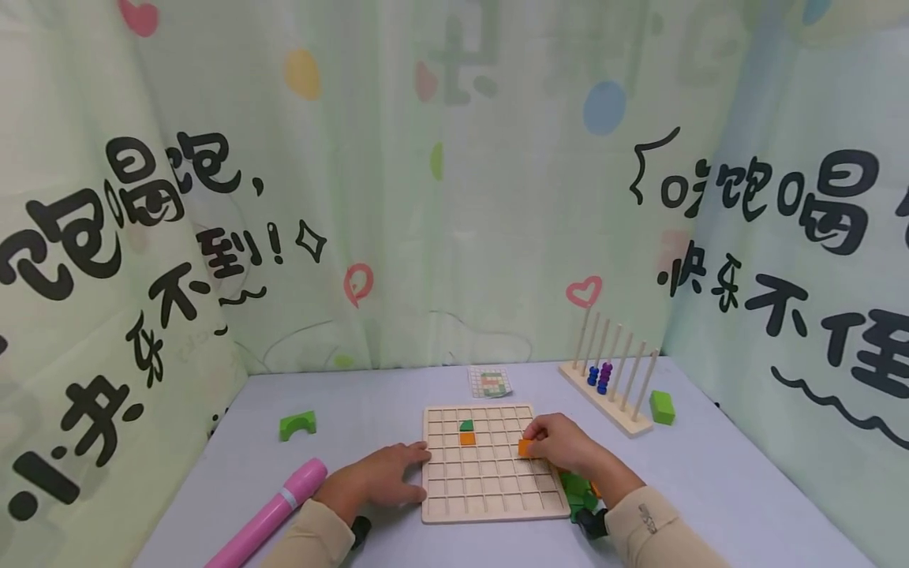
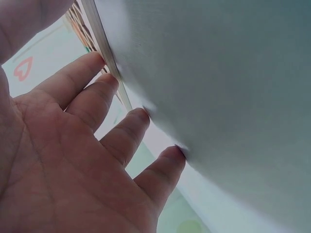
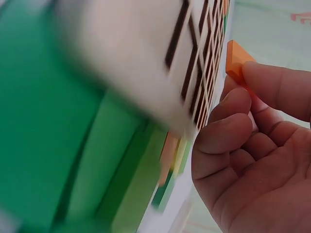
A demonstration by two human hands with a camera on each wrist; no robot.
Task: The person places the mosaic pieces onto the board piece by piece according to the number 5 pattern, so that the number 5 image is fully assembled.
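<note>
A pale wooden grid board lies on the table. In its upper left cells sit a green piece and, just below it, an orange square. My left hand rests at the board's left edge; in the left wrist view its fingers are spread, fingertips at the edge and tabletop. Over the board's right side, my right hand pinches an orange tile between thumb and finger, the other fingers curled in. Several green pieces lie beside the board under the right wrist, partly hidden.
A patterned card lies behind the board. At the back right stands a peg rack with blue and purple beads, next to a green block. A green arch and a pink tube lie on the left.
</note>
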